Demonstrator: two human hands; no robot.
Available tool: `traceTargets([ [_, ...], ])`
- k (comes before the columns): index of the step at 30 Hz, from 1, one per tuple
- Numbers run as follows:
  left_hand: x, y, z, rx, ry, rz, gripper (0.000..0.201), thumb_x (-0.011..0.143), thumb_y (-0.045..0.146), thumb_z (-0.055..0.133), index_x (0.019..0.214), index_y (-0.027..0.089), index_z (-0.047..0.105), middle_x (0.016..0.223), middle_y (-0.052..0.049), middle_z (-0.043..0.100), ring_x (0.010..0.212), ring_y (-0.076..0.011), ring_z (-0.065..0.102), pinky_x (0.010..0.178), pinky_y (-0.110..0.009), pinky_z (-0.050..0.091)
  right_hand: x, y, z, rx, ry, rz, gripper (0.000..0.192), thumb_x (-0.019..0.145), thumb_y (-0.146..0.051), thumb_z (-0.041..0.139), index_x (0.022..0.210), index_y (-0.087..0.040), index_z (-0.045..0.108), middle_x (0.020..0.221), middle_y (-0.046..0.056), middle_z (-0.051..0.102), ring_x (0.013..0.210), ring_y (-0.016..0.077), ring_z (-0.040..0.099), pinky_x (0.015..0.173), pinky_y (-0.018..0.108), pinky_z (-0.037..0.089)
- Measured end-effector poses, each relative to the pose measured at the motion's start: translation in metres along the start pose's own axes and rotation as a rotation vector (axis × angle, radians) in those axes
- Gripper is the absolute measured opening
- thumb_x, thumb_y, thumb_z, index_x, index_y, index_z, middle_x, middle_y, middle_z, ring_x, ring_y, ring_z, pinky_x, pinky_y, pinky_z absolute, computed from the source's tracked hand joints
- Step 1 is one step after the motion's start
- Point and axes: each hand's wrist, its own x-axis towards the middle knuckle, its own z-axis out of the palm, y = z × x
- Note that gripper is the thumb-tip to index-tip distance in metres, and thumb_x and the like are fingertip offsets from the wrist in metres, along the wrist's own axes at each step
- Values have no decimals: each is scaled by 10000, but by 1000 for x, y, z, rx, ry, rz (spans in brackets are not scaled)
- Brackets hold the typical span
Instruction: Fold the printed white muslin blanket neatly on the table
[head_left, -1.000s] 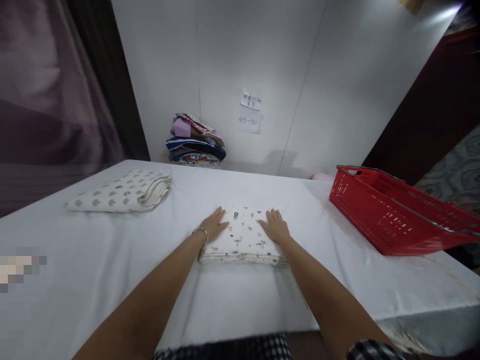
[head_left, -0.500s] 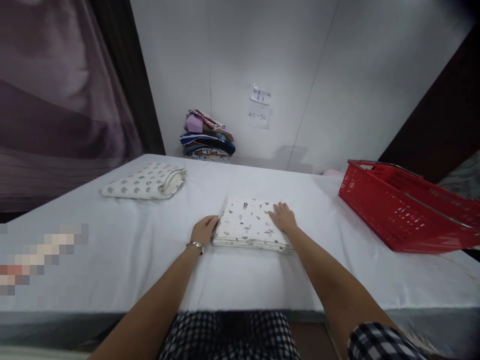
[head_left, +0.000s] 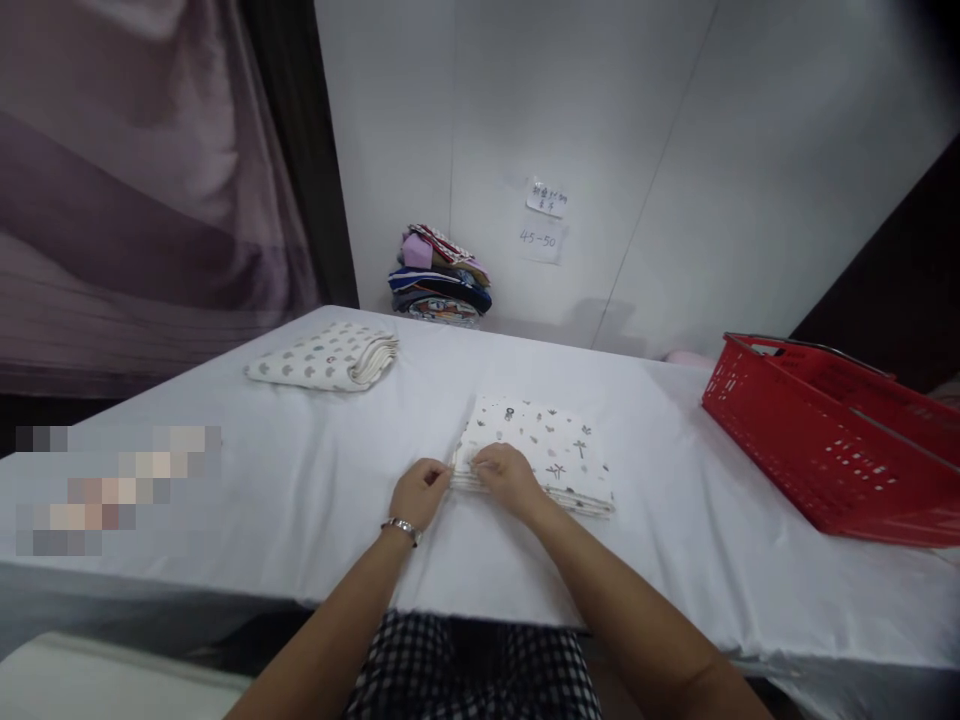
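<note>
A folded white cloth (head_left: 536, 440) with small grey and dark prints, palm trees among them, lies in several layers on the table in front of me. My left hand (head_left: 420, 490), with a silver bracelet at the wrist, pinches the cloth's near left corner between thumb and fingers. Just to its right, my right hand (head_left: 510, 478) rests over the cloth's near edge, fingers curled and pressed together at the layers by that same corner. Its palm covers part of the print.
A second folded white cloth (head_left: 322, 358) with grey prints lies at the back left of the white-covered table (head_left: 337, 560). Several folded fabrics (head_left: 442, 280) are stacked by the wall. A red basket (head_left: 832, 440) stands at right. Paper notes (head_left: 541, 240) hang on the wall.
My right hand has moved left from the cloth's right side to its near left corner, and its fingers have closed there. The view has shifted slightly left.
</note>
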Motion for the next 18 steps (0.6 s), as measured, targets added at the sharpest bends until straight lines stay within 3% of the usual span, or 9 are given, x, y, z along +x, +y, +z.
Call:
traceTargets([
  [6,1,4,1,-23,-17,107,115,672,309,560,645,197,562,738,7,576,701,-134,545,683,-269,451,4,-7,11,-307,-91,-39,89,764,-243,575,815,-209,640,840,16,608,815,146,500,739,264,343],
  [18,4,0,4,-81,-40,113,91,699,263,515,640,202,546,840,3,581,816,-140,546,773,-284,443,-3,-6,23,-378,-63,-36,194,873,-275,434,821,-196,603,807,21,556,807,131,464,730,255,294],
])
